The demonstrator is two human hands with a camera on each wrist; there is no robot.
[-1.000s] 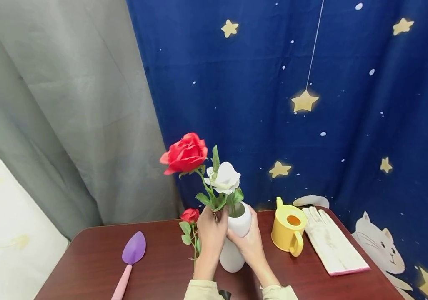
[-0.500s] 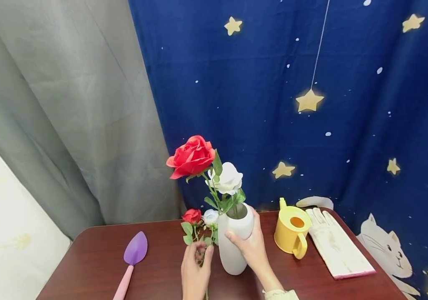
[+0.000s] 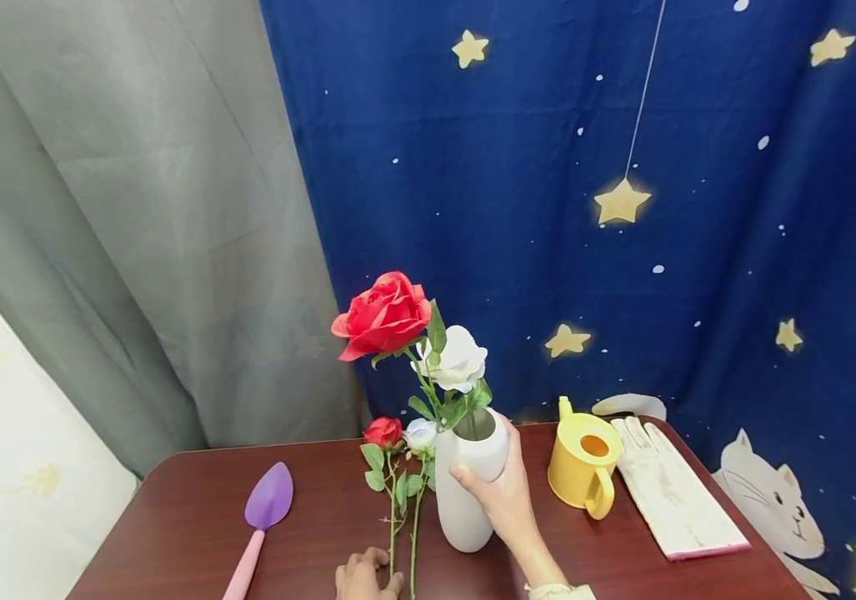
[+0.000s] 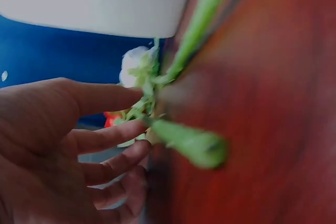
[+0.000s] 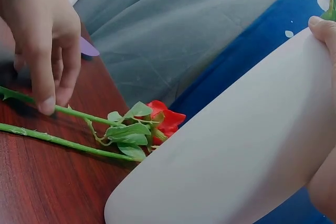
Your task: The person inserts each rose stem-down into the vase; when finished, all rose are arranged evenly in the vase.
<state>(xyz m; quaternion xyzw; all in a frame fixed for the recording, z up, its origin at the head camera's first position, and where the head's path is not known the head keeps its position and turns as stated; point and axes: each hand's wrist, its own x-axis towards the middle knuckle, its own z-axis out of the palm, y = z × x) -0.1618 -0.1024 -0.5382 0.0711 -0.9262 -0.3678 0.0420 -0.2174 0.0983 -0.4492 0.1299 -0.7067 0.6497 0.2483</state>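
At the far left I see a purple trowel (image 3: 266, 513) lying idle on the table (image 3: 172, 533). My left hand (image 3: 362, 574) reaches down at the near edge, fingertips pressing the stem of the small red rose (image 3: 382, 432) lying beside a small white one (image 3: 420, 434), nothing gripped yet. My right hand (image 3: 501, 492) wraps the white vase (image 3: 465, 508), which already holds a big red rose (image 3: 384, 313) and a white rose (image 3: 461, 358). I judge two stems done, two left. Right of that stand a yellow watering can (image 3: 582, 467) and gloves (image 3: 671, 492)
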